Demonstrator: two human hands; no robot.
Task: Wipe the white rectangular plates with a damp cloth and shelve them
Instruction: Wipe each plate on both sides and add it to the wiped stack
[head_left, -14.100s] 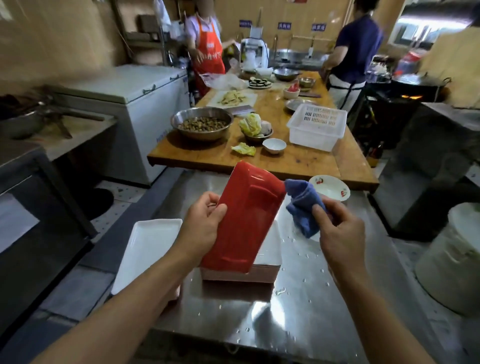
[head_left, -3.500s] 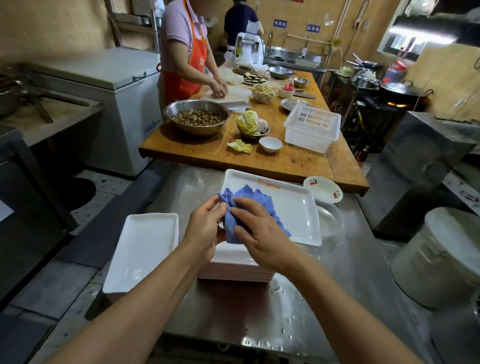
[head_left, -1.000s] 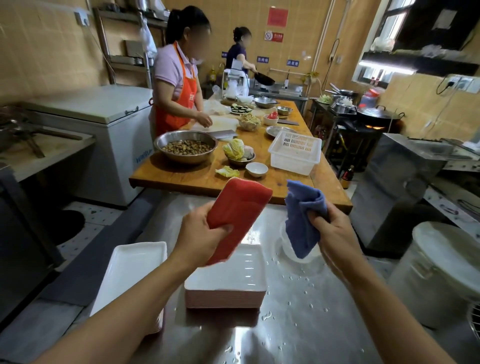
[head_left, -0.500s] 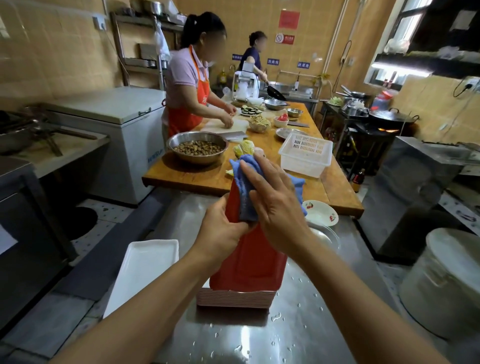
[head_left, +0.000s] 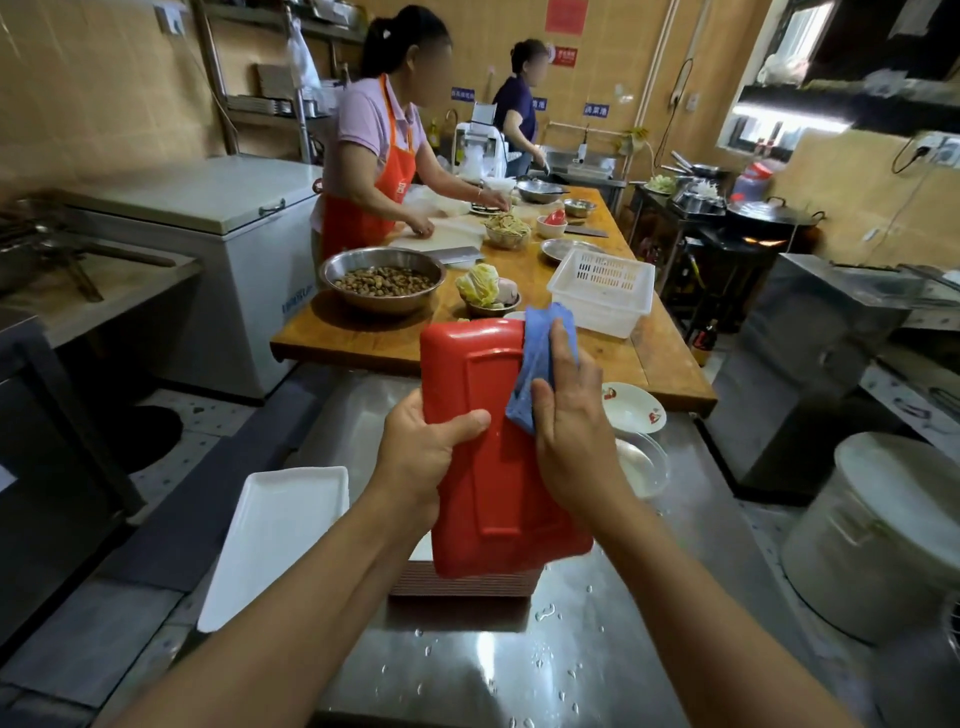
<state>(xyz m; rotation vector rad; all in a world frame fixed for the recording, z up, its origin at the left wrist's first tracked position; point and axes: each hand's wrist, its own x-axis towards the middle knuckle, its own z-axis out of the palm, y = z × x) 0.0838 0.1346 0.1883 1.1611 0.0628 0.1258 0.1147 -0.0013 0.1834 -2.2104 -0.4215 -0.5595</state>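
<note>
Head view
Plate in hand: a rectangular plate (head_left: 488, 457) stands nearly upright at the centre of the view, its red underside with a raised foot rim turned toward the camera, above a stack of plates (head_left: 467, 582) on the steel bench (head_left: 597, 649).
Left hand: the left hand (head_left: 421, 457) grasps the plate's left long edge, thumb across the red underside, fingers hidden behind it.
Right hand: the right hand (head_left: 566, 431) presses a blue cloth (head_left: 540, 364) against the plate's right edge, near its 1 o'clock corner; its grip lies flat, fingers straight over the cloth, which folds over the edge.
Stack: only the ribbed reddish sides show below the held plate; its top is hidden.
Second pile: at 8 o'clock from the held plate a white rectangular plate (head_left: 275, 540) lies face up at the bench's left edge; what lies beneath it cannot be told.
Bench surface: water drops are scattered over the steel at 6 o'clock.
Right of the plate: at 3 o'clock a clear bowl (head_left: 644, 462) sits on the bench, and beyond it a small white dish (head_left: 634, 410) with red marks.
Wooden table: at 12 o'clock a wooden table (head_left: 644, 353) carries a metal bowl of brown food (head_left: 384, 280), cabbage in a small bowl (head_left: 485, 291) and a white perforated basket (head_left: 602, 291).
People: a person in an orange apron (head_left: 379, 171) works at the table's left side; another in dark blue (head_left: 519, 114) stands farther back.
Left: a white chest freezer (head_left: 234, 234) at 10 o'clock.
</note>
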